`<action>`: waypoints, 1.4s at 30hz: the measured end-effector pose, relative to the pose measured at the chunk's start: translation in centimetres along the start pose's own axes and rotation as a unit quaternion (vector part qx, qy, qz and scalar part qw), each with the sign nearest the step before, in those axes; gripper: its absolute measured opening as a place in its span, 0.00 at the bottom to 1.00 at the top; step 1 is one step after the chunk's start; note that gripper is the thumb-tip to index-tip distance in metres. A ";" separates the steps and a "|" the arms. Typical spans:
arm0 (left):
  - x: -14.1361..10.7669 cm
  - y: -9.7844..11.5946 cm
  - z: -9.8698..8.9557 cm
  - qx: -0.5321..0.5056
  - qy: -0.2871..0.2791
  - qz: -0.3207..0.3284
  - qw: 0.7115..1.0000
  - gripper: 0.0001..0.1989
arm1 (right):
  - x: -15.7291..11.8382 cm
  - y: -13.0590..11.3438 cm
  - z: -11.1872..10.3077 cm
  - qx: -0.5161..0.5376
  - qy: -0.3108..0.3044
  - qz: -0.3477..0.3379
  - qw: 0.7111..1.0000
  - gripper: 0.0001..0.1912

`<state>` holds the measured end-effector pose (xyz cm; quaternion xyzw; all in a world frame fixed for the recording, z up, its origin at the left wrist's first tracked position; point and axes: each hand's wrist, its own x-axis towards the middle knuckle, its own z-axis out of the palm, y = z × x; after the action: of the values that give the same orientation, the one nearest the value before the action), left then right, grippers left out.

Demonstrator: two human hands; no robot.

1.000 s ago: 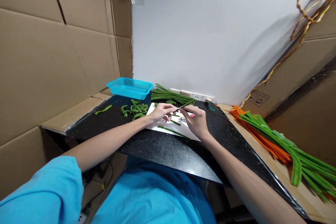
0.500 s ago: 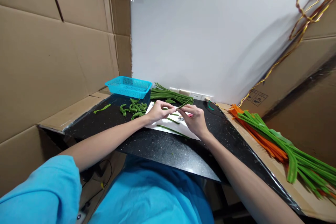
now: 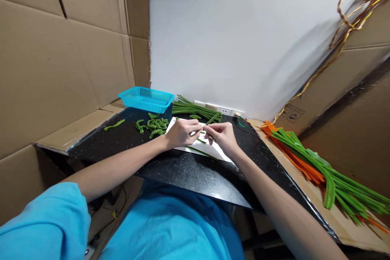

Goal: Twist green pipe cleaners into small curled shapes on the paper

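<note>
Got a green stem point(image 3: 211, 120) up at the fingertips, just above the white paper point(image 3: 213, 150). Pinched near its lower end by the right hand point(image 3: 224, 136), with the left hand point(image 3: 179, 133) closed in on that same end, fingertips nearly touching. Can't really pick one hand as nearer. Running up and away from there, long axis slanting to the right, far end overlapping the green bundle point(image 3: 190, 109) in view. Can't see the gripped bit properly, thanks to all those fingers. Below the hands, more green on the paper, including one long strip point(image 3: 202, 153). Off to the left, curled green pieces point(image 3: 152, 124) on the black table point(image 3: 189, 174), then a blue basket point(image 3: 166, 108) behind. Far right, orange strips point(image 3: 300, 161) beside green ones.
</note>
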<state>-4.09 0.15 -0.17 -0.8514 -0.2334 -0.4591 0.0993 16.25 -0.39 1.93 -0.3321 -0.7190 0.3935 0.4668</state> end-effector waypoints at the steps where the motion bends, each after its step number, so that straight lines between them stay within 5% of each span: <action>1: 0.0 -0.2 -0.2 0.030 -0.015 0.035 0.999 0.11 | -0.1 -0.1 0.2 0.015 -0.002 0.011 1.000 0.26; 5: 0.1 -0.2 -0.3 0.055 -0.028 0.054 0.997 0.11 | -0.2 -0.3 0.4 0.037 -0.011 0.034 0.999 0.28; 8: 0.4 0.2 0.2 -0.051 0.030 -0.068 0.996 0.09 | -0.1 0.0 0.3 0.001 -0.011 0.022 1.000 0.30; 12: 0.8 0.6 0.5 -0.215 0.085 -0.231 0.945 0.07 | 0.0 0.8 -0.3 -0.138 0.014 -0.078 0.987 0.28; 18: 1.0 0.3 0.1 -0.377 0.041 -0.328 0.865 0.11 | -0.1 1.8 -1.7 -0.373 0.094 -0.279 0.880 0.14; 23: 0.9 0.4 0.3 -0.392 0.047 -0.328 0.858 0.11 | -0.2 1.9 -2.1 -0.406 0.054 -0.342 0.846 0.12; 30: 1.0 0.4 0.3 -0.383 0.018 -0.320 0.867 0.14 | -0.2 1.2 -2.7 -0.525 0.010 -0.403 0.750 0.16; 36: 1.1 0.3 -0.2 -0.372 -0.007 -0.306 0.876 0.14 | -0.2 1.3 -2.5 -0.498 -0.006 -0.411 0.763 0.14; 42: 1.3 0.6 -0.2 -0.356 0.011 -0.288 0.889 0.13 | 0.3 1.4 -0.8 -0.373 0.052 -0.317 0.871 0.14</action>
<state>-3.38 -0.03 1.09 -0.7197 -0.2878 -0.5295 -0.3446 17.06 0.71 1.04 -0.2560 -0.8534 -0.0905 0.4449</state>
